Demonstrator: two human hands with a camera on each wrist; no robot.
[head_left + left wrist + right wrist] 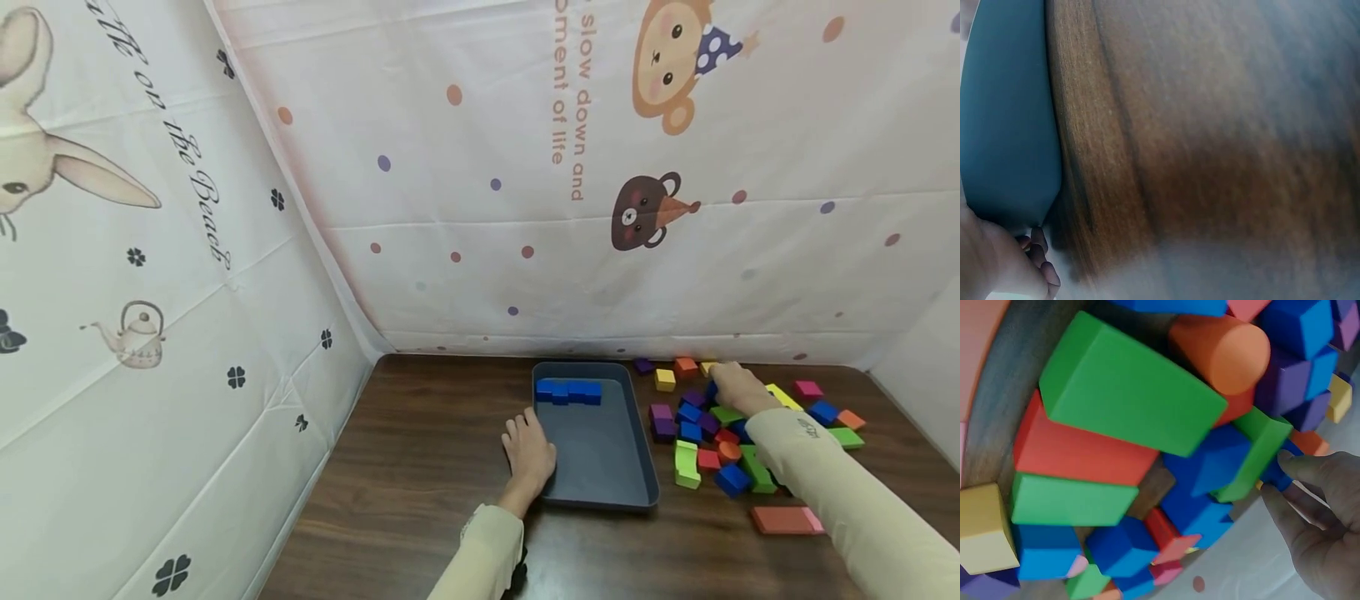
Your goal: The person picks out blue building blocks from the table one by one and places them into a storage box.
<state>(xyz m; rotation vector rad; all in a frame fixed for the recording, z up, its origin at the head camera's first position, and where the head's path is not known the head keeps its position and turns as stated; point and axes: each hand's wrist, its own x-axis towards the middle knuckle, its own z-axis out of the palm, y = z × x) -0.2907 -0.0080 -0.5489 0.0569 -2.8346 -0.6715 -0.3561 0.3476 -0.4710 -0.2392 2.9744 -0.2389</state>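
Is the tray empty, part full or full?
The tray is part full: a row of blue blocks lies inside at its far end; the rest looks bare.

long cream sleeves (862, 500), small dark marking (809, 427), right cuff (767, 429)

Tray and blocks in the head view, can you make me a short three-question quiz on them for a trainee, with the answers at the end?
1. Multiple choice: what colour is the block that the right hand pinches?
A) green
B) blue
C) red

2. True or false: the row of blue blocks in the tray lies at the end closest to the person.

3. Fill in: in the head view, the loose mixed-colour blocks lie to the ____ of the tray.

Key:
1. B
2. False; the row is at the far end.
3. right
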